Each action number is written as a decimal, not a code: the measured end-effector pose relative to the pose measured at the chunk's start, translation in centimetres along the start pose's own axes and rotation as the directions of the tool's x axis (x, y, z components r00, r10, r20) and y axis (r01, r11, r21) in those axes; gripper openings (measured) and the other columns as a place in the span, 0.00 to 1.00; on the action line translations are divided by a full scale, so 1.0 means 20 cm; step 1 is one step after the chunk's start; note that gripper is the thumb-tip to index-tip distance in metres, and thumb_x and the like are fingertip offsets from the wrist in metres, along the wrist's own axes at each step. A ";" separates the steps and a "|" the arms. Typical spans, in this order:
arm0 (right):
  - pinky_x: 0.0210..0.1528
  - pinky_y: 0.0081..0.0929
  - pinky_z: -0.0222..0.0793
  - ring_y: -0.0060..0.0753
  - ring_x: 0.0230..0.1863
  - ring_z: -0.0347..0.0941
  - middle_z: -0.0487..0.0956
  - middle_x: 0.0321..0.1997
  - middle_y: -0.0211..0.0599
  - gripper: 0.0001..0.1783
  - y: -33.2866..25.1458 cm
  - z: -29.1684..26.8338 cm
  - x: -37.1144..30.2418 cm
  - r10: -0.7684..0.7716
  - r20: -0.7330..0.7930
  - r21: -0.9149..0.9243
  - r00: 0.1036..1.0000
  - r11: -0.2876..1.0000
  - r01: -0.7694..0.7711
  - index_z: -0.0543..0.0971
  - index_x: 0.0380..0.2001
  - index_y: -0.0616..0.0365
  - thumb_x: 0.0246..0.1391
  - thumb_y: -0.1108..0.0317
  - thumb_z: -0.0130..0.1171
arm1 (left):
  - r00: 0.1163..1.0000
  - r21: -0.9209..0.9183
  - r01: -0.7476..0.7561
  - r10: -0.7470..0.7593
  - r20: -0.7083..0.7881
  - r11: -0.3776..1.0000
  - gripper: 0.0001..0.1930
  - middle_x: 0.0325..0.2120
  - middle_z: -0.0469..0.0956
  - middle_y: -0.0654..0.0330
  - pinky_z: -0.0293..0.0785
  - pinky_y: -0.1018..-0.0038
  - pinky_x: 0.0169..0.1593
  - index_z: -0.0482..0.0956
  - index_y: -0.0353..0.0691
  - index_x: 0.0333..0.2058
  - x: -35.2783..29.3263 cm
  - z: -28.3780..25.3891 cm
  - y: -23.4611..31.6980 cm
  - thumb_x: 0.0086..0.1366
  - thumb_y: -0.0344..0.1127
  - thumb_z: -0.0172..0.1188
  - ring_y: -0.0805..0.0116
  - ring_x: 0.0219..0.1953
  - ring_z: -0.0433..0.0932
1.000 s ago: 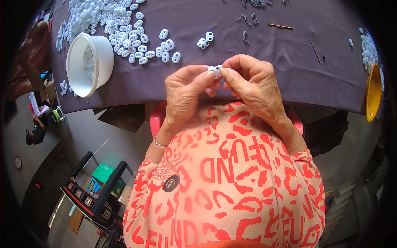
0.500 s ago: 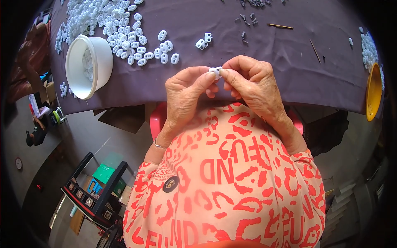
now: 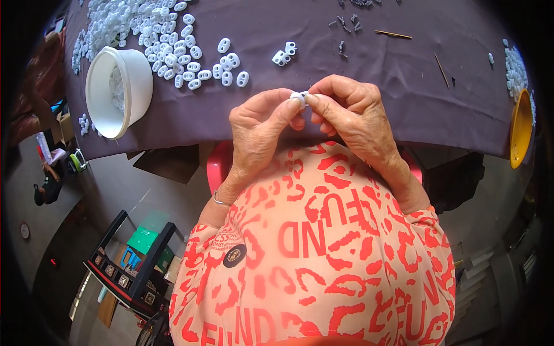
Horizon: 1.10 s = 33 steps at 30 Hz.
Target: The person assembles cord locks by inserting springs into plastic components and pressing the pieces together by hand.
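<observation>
From my remote seat: left hand (image 3: 255, 124) and right hand (image 3: 358, 115) both pinch one small white plastic piece with a hole (image 3: 299, 99) between thumbs and fingertips, just in from the near edge of the dark purple-grey cloth-covered table (image 3: 404, 104). Main risk I flag: the piece is tiny and smooth-looking, fingertips hide most of it, so uneven thumb pressure could twist it or shoot it out. If that happens, the near edge is close, and it could drop onto the lap or floor. I can't tell whether anything else sits inside the pinch; a hidden spring, if there is one, could jump loose. Farther in, two blocky white plastic pieces (image 3: 281, 57) could get knocked by a forward reach. The dark thin coil springs (image 3: 342, 49) toward the far edge look light, so a tug on the wrinkled cloth might scatter them. White round plastic tub (image 3: 124, 95) sits by the near left corner, yellow shallow bowl (image 3: 520, 130) at the right edge; a careless elbow might tip either one off.
</observation>
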State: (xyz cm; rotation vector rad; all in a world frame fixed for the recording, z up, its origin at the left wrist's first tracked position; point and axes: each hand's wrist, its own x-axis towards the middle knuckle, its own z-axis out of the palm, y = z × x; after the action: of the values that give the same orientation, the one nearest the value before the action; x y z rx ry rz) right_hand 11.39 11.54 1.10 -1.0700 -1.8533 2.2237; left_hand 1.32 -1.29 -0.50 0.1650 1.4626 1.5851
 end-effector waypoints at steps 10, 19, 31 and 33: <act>0.20 0.07 0.62 0.08 0.18 0.65 0.75 0.20 0.24 0.07 0.01 0.00 0.04 -0.035 0.054 0.026 0.998 0.999 0.033 0.77 0.31 0.61 0.55 0.68 0.54 | 1.000 0.023 -0.016 0.017 -0.007 1.000 0.08 0.27 0.78 0.60 0.73 0.83 0.33 0.77 0.30 0.36 0.02 0.01 0.01 0.60 0.27 0.57 0.78 0.27 0.75; 0.21 0.09 0.64 0.11 0.21 0.68 0.76 0.22 0.26 0.08 0.06 -0.01 0.08 -0.148 0.068 -0.037 0.987 0.988 0.150 0.77 0.33 0.62 0.55 0.68 0.55 | 0.998 -0.064 -0.060 0.060 -0.011 0.996 0.08 0.27 0.78 0.60 0.73 0.81 0.34 0.77 0.29 0.37 0.02 0.01 -0.01 0.60 0.28 0.56 0.77 0.27 0.75; 0.24 0.11 0.64 0.11 0.24 0.68 0.75 0.23 0.25 0.09 0.03 -0.01 0.08 -0.231 0.091 -0.152 0.969 0.958 0.243 0.76 0.33 0.62 0.55 0.67 0.53 | 1.000 -0.091 -0.020 0.022 0.021 0.996 0.09 0.27 0.78 0.59 0.73 0.81 0.33 0.77 0.32 0.36 0.01 -0.01 0.01 0.60 0.31 0.57 0.75 0.28 0.76; 0.23 0.11 0.62 0.10 0.24 0.67 0.75 0.23 0.25 0.09 0.03 0.00 0.07 -0.221 0.070 -0.145 0.973 0.963 0.229 0.76 0.33 0.62 0.55 0.67 0.53 | 1.000 -0.080 -0.015 0.017 0.019 0.997 0.09 0.27 0.78 0.60 0.73 0.81 0.33 0.77 0.32 0.36 0.01 0.00 0.03 0.60 0.31 0.57 0.75 0.28 0.76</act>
State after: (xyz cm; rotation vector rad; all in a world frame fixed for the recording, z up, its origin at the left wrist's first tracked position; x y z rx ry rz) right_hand 10.55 12.12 -0.07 -0.7778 -2.0791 2.0300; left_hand 0.90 -1.13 -0.19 0.1458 1.3832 1.6481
